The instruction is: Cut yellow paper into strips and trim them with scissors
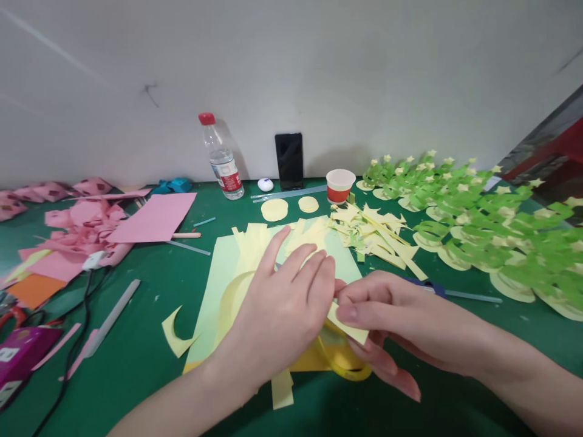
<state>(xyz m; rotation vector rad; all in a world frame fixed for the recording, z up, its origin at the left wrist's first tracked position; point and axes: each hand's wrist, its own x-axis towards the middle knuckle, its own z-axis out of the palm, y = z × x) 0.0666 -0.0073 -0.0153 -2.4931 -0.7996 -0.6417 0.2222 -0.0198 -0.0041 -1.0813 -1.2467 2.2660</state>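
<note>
My left hand (285,303) lies over a stack of pale yellow paper sheets (214,285), fingers stretched forward, its thumb side meeting my right hand. My right hand (382,321) pinches a small pale yellow paper piece (348,328) between thumb and fingers. Under both hands sits a yellow tape roll (348,364) on a darker yellow sheet. A curved yellow offcut (175,334) lies left of the stack.
Yellow paper scraps (378,233), two paper discs (274,209), a red paper cup (340,185), a water bottle (221,158) and a black phone (288,161) stand behind. Green paper trees (478,230) fill the right. Pink paper (155,218), glue sticks and a black cable (75,340) lie left.
</note>
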